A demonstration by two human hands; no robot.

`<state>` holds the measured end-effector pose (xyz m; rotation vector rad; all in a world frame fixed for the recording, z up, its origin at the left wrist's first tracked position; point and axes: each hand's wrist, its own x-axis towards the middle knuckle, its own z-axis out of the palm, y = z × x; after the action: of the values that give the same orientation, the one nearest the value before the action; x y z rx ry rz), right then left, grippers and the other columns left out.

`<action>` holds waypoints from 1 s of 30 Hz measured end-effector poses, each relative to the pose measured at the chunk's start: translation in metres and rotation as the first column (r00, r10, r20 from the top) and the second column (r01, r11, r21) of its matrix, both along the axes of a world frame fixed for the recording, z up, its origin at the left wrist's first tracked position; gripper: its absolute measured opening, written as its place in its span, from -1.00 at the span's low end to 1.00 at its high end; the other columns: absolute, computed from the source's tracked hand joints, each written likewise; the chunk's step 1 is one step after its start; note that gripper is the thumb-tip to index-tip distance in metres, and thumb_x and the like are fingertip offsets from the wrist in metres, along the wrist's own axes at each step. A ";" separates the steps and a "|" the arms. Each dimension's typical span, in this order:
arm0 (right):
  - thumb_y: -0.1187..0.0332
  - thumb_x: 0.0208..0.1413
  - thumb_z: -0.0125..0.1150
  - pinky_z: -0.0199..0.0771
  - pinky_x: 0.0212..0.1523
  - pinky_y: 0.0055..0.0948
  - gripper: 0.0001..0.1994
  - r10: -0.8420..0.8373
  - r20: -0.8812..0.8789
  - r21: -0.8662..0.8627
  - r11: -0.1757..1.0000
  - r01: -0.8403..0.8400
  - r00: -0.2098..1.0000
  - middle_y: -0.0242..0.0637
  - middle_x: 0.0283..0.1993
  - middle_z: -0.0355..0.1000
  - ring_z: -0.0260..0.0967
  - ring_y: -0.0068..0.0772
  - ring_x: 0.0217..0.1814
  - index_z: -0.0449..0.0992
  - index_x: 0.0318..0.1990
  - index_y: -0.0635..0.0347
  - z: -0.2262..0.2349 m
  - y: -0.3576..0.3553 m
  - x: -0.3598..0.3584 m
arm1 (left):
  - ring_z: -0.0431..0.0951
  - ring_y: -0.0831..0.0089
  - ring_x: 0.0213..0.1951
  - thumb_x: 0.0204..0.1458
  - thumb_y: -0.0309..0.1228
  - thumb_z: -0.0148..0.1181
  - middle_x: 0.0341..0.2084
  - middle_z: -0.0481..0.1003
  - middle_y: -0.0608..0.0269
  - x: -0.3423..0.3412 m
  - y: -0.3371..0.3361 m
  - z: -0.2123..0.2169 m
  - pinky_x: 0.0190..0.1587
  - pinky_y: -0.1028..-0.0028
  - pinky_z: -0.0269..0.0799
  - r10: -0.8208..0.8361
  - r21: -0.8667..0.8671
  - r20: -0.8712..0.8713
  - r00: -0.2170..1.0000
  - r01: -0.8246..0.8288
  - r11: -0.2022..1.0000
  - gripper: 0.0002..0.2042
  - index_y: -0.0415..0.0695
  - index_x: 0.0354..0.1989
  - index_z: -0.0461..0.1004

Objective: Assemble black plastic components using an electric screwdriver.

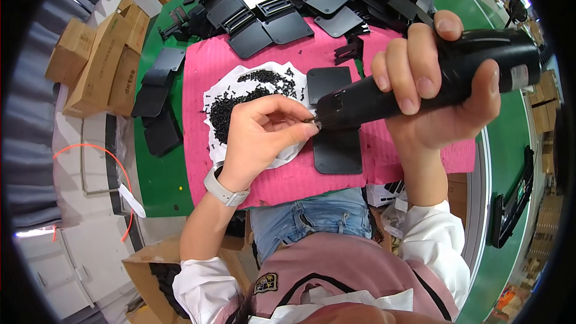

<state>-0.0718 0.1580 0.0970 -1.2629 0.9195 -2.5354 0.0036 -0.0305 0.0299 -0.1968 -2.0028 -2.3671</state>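
My right hand point(438, 78) is wrapped round a black electric screwdriver point(354, 104), which lies almost level with its tip pointing left. At that tip, the thumb and forefinger of my left hand point(264, 129) are pinched on a small dark piece that looks like a screw point(312, 120). Beneath the screwdriver lies a flat black plastic part point(337, 151), with one plate on either side of the tool; its middle is hidden. Beside my left hand, a heap of small black screws point(252, 93) rests on a white sheet point(287, 155).
A pink foam mat point(270, 185) covers the front of the green table point(157, 195). Many black plate parts point(288, 27) are piled along the back, and more plates point(161, 134) lie at the left. Cardboard boxes point(99, 66) stand beyond the left edge.
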 end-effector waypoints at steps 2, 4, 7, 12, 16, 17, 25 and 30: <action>-0.04 0.12 0.01 0.21 -0.36 -0.48 -0.54 -0.039 0.073 0.005 0.999 0.038 0.997 -0.49 -0.56 0.21 0.14 -0.61 -0.64 0.28 -0.03 0.14 -0.001 -0.001 -0.002 | 0.52 0.61 -0.42 -0.15 -0.63 0.32 -0.48 0.54 0.21 0.001 -0.001 0.005 -0.31 0.62 0.46 -0.096 -0.029 0.176 0.980 0.102 0.994 -0.64 -0.36 -0.12 0.44; -0.03 0.12 0.00 0.20 -0.38 -0.49 -0.55 -0.015 0.049 0.046 0.999 0.013 0.999 -0.49 -0.57 0.20 0.13 -0.61 -0.66 0.28 -0.04 0.15 0.002 0.003 -0.007 | 0.51 0.61 -0.44 -0.14 -0.61 0.33 -0.50 0.53 0.22 -0.001 -0.003 0.000 -0.34 0.63 0.45 -0.091 -0.084 0.191 0.977 0.109 0.990 -0.58 -0.37 -0.05 0.39; -0.01 0.11 0.00 0.19 -0.45 -0.50 -0.56 -0.020 -0.046 0.139 0.990 0.026 0.999 -0.48 -0.59 0.20 0.11 -0.62 -0.70 0.28 -0.06 0.17 0.003 0.006 -0.015 | 0.50 0.61 -0.50 -0.09 -0.59 0.28 -0.56 0.52 0.20 -0.004 -0.005 -0.006 -0.40 0.63 0.42 -0.051 -0.186 0.169 0.984 0.082 0.979 -0.49 -0.45 0.06 0.27; 0.05 0.08 0.05 0.20 -0.56 -0.54 -0.58 -0.114 -0.145 0.310 0.938 0.154 0.983 -0.42 -0.61 0.22 0.12 -0.60 -0.72 0.27 -0.09 0.21 -0.001 0.002 -0.014 | 0.50 0.58 -0.53 0.00 -0.54 0.20 -0.57 0.49 0.19 -0.018 -0.005 0.000 -0.45 0.61 0.44 -0.073 -0.144 0.365 0.928 0.134 0.981 -0.53 -0.52 0.06 0.24; 0.10 0.06 0.07 0.17 -0.62 -0.54 -0.61 -0.155 -0.068 0.320 0.932 0.169 0.985 -0.40 -0.64 0.20 0.08 -0.58 -0.75 0.26 -0.13 0.23 -0.005 -0.006 -0.010 | 0.51 0.56 -0.56 -0.03 -0.58 0.20 -0.59 0.50 0.14 -0.028 0.005 0.003 -0.50 0.59 0.43 -0.107 -0.199 0.405 0.908 0.202 0.959 -0.61 -0.55 -0.06 0.28; 0.10 0.06 0.07 0.17 -0.62 -0.54 -0.61 -0.154 -0.069 0.321 0.932 0.168 0.986 -0.40 -0.64 0.20 0.08 -0.58 -0.75 0.26 -0.13 0.23 -0.004 -0.009 -0.008 | 0.51 0.56 -0.56 -0.03 -0.58 0.20 -0.59 0.50 0.14 -0.029 0.005 0.001 -0.50 0.59 0.43 -0.107 -0.198 0.405 0.908 0.201 0.959 -0.61 -0.55 -0.06 0.28; 0.20 -0.06 0.26 0.09 -0.74 -0.59 -0.63 -0.127 -0.075 0.445 0.883 0.147 0.989 -0.36 -0.68 0.19 0.06 -0.59 -0.77 0.24 -0.31 0.26 0.004 -0.022 -0.001 | 0.42 0.58 -0.62 -0.08 -0.66 0.16 -0.67 0.41 0.28 -0.029 0.011 -0.013 -0.56 0.57 0.34 -0.093 -0.120 0.290 0.952 0.132 0.984 -0.87 -0.35 -0.42 0.31; 0.19 -0.07 0.27 0.10 -0.74 -0.60 -0.63 -0.118 -0.094 0.461 0.875 0.148 0.989 -0.36 -0.70 0.19 0.07 -0.60 -0.77 0.24 -0.34 0.26 0.003 -0.029 0.000 | 0.43 0.56 -0.63 -0.14 -0.67 0.17 -0.68 0.42 0.25 -0.031 0.011 -0.019 -0.56 0.55 0.33 -0.082 -0.134 0.269 0.960 0.121 0.983 -0.88 -0.36 -0.47 0.33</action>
<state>-0.0719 0.1291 0.0999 -1.1585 1.5656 -2.1700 -0.0271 -0.0193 0.0111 0.0126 -2.3450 -2.4147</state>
